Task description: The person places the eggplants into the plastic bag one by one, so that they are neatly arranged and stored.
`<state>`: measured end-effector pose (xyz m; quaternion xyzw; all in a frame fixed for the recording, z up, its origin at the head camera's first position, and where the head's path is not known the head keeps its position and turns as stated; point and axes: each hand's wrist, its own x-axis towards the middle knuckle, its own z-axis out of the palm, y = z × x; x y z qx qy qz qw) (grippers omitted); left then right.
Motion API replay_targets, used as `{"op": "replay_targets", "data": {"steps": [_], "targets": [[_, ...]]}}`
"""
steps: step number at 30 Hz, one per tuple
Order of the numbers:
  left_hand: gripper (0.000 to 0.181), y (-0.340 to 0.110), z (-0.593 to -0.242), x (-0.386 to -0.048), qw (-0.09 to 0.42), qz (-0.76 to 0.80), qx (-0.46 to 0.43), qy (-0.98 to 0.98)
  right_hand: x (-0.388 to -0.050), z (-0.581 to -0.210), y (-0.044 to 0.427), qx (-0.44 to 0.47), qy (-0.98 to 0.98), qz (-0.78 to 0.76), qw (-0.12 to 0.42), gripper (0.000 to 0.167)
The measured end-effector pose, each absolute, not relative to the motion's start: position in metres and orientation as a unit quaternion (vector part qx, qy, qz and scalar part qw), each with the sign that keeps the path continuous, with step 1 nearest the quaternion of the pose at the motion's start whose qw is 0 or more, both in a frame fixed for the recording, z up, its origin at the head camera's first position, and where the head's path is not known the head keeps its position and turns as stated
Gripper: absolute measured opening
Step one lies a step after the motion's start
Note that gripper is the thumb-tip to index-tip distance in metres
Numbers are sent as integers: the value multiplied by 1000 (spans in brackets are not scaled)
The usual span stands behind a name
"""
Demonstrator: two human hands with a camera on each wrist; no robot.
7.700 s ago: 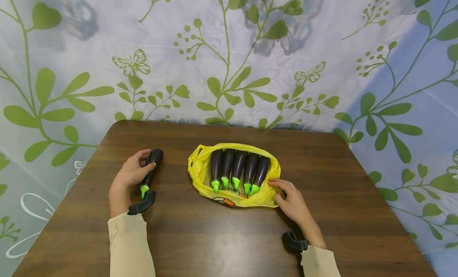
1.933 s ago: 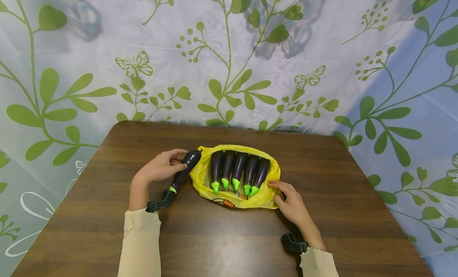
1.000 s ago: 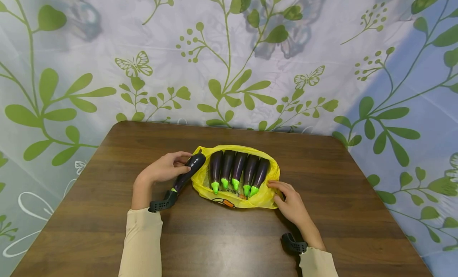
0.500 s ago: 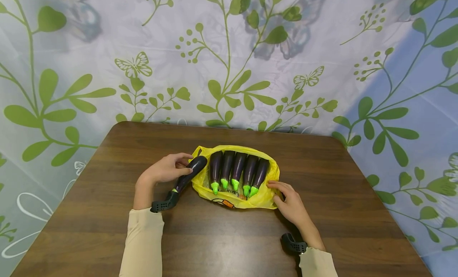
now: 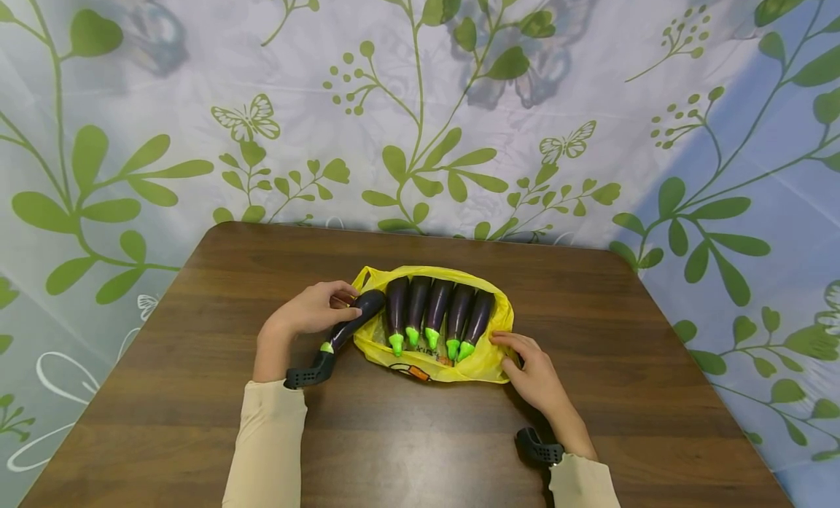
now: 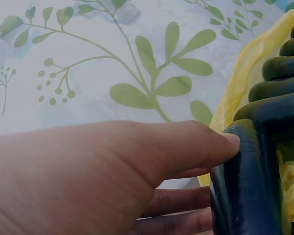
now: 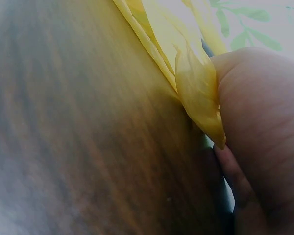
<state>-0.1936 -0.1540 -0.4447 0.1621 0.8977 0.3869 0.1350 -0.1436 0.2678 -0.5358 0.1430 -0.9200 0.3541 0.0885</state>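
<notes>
My left hand [image 5: 307, 311] holds a dark purple eggplant [image 5: 349, 324] between thumb and fingers, its green stem end toward my wrist. The eggplant's rounded end reaches over the left rim of an open yellow plastic bag [image 5: 487, 356]. Inside lie several similar eggplants [image 5: 438, 304] side by side, green stems toward me. In the left wrist view, the held eggplant [image 6: 247, 181] comes up against the nearest one in the bag, and my thumb presses its side. At the bag's right side my right hand [image 5: 537, 369] pinches the rim; its fingertips are partly hidden in the right wrist view.
The bag lies on a brown wooden table [image 5: 407, 442], around its middle. An orange toggle on a dark cord [image 5: 418, 373] sits at the bag's front edge. Behind the table hangs a pale cloth [image 5: 302, 78] with green leaf prints.
My left hand has carried the eggplant rightward from the table's left side to the bag; lately its rounded end has edged over the rim. My right hand stays at the bag's right side.
</notes>
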Motion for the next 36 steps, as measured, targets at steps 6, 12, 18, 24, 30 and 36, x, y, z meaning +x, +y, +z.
{"op": "replay_targets", "data": {"steps": [6,12,18,24,30,36], "targets": [[45,-153,-445,-194,134,381,157,901,-143,-535,268,145,-919,355,89,35],[47,-149,-443,-194,133,374,156,904,-143,-535,268,145,-920,354,89,35],[48,-147,-444,-195,133,374,159,904,-143,-535,268,144,-921,352,85,36],[49,-147,-445,-196,140,373,155,904,-144,-535,267,144,-921,352,86,35],[49,-148,-449,-197,148,370,149,905,-144,-536,268,143,-921,351,87,35],[49,-148,-450,-198,155,375,137,904,-144,-536,268,142,-921,351,86,36]]}}
